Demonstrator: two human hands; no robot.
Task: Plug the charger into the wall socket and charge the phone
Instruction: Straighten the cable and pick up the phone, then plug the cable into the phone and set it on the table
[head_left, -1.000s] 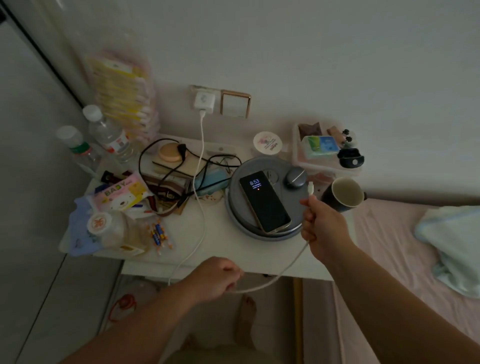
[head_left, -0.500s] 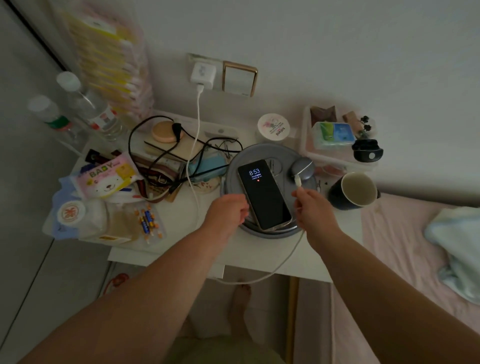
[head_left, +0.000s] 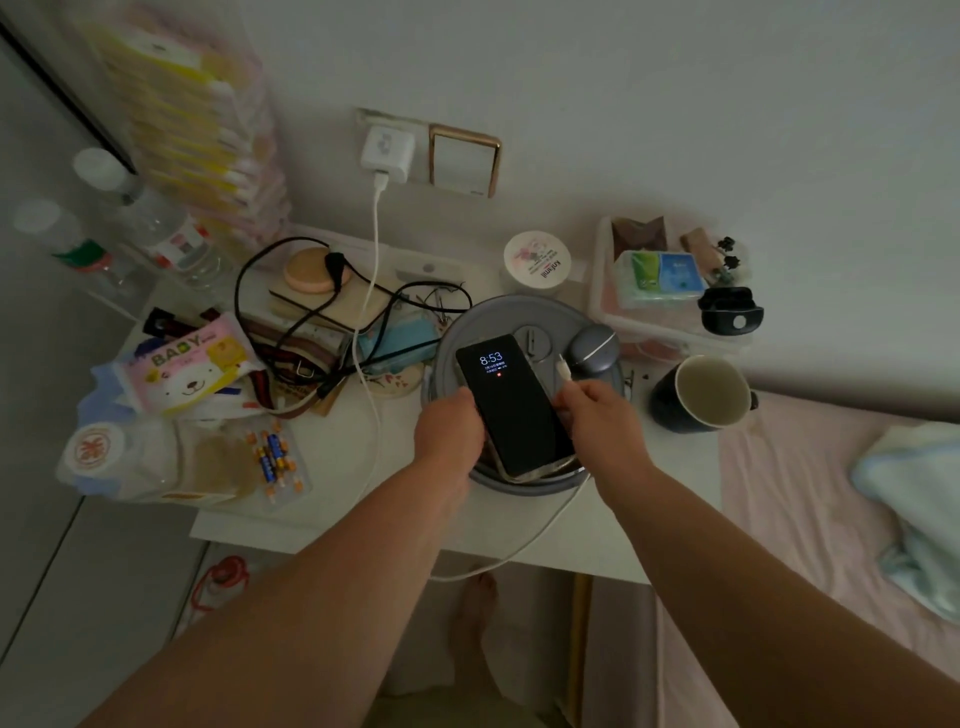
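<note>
- We see the charger (head_left: 388, 149) plugged into the wall socket (head_left: 375, 122), at 12 o'clock from the table's (head_left: 332, 452) middle.
- White cable (head_left: 370, 291) drops from the charger, crosses the table, hangs over the front edge, loops back up to our R hand (head_left: 597, 415).
- R hand: fingers pinched shut on the cable just behind its plug (head_left: 563, 370). The plug tip points up toward 11 o'clock, free, not in the phone (head_left: 514, 408).
- Phone lies face up on a round grey lid (head_left: 550, 317), screen lit, reads 8:53. Its top end points to 11 o'clock, its bottom end to 5 o'clock.
- L hand (head_left: 449, 428): fingers curled on the phone's left edge, at 9 o'clock of it. Grip looks closed on the edge; can't tell how firm, the underside is hidden.
- R hand is at 3 o'clock of the phone, touching or just over its right edge; can't tell which.
- Grey pod (head_left: 592, 349) sits on the lid at 1 o'clock of the phone, just beside the plug tip.
- Mug (head_left: 698, 392) at 3 o'clock of the lid, apart from it.
- Wipes pack (head_left: 187, 364) at 9 o'clock, black cords (head_left: 291, 322) tangled btwn it & the lid.
</note>
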